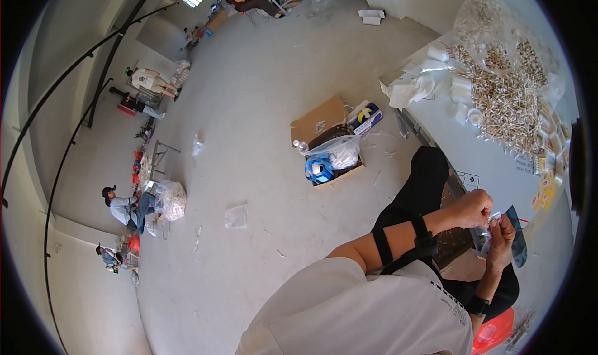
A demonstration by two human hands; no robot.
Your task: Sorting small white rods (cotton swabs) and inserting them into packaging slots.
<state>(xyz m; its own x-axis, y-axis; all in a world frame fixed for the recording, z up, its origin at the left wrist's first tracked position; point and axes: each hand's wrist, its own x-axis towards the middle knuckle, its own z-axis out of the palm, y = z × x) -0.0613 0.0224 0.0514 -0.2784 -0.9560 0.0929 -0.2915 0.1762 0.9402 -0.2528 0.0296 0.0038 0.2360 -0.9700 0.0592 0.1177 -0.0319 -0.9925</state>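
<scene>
Currently, left hand [472, 209] and right hand [501, 239] are pinching nearly closed, a small whitish item [495, 216] sitting between their fingertips; exact shape unclear.

Well left of the hands [474, 210], an open cardboard box [316, 119] on the floor [268, 105]; farther left, a plastic bag [237, 216].

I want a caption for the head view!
Left hand and right hand pinching something small by a table heaped with cotton swabs.
</scene>
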